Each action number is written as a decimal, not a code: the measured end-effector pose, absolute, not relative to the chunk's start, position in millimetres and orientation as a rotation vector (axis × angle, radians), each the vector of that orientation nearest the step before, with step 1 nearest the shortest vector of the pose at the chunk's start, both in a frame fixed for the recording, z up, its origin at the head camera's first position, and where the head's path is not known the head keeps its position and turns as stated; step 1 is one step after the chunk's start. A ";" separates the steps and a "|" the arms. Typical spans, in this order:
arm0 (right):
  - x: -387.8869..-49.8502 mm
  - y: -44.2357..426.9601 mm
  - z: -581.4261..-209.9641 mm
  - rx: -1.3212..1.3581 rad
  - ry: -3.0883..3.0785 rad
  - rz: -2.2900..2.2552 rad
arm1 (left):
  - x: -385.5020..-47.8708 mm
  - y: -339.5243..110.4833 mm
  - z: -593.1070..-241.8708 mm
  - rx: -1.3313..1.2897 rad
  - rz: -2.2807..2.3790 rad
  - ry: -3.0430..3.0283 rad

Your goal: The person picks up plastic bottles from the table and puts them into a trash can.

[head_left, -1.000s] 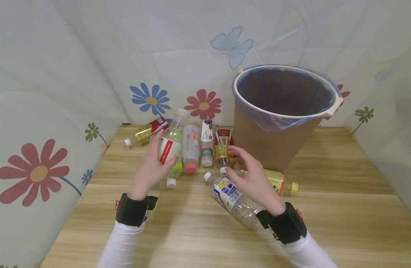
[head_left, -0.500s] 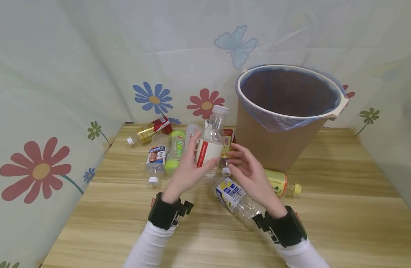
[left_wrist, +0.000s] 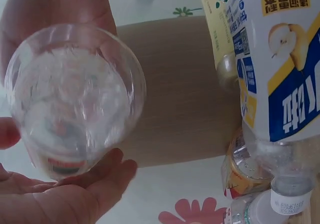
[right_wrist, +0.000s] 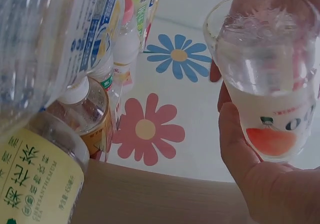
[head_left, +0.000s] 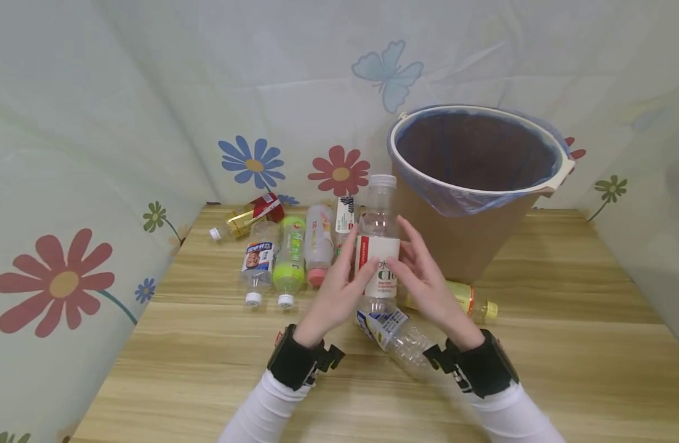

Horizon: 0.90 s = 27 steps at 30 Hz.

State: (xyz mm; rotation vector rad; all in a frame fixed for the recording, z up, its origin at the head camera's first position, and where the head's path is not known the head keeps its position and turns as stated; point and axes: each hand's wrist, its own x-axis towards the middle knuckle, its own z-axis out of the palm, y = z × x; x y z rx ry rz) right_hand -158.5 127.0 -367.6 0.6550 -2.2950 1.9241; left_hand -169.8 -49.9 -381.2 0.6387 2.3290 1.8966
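Above the table (head_left: 206, 375), short of its back edge, the left hand (head_left: 335, 296) and right hand (head_left: 432, 292) form a two-sided grip, pinching the white-labelled bottle (head_left: 380, 245) roughly upright, presumably to steady it.

- wood-grain table (head_left: 184, 351), pretty crowded
- left of the left hand (head_left: 335, 292): red-and-gold bottle (head_left: 255, 215), blue-label bottle (head_left: 258, 261), green bottle (head_left: 289, 255), pink-capped bottle (head_left: 319, 240)
- just past that hand: white-label bottle (head_left: 345, 215)
- by the right hand (head_left: 432, 292): yellow-label bottle (head_left: 464, 298), brown bin (head_left: 447, 240) behind
- low between both hands: blue-and-yellow-label bottle (head_left: 389, 332)
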 end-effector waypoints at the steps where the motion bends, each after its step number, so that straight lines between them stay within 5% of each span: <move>1: -158.6 128.1 -367.3 0.654 -2.304 1.918 | -168.7 -49.4 -381.1 0.650 1.883 2.329; 27: -161.6 136.8 -349.7 0.629 -2.468 1.961 | -165.1 -68.3 -377.7 0.765 1.418 2.869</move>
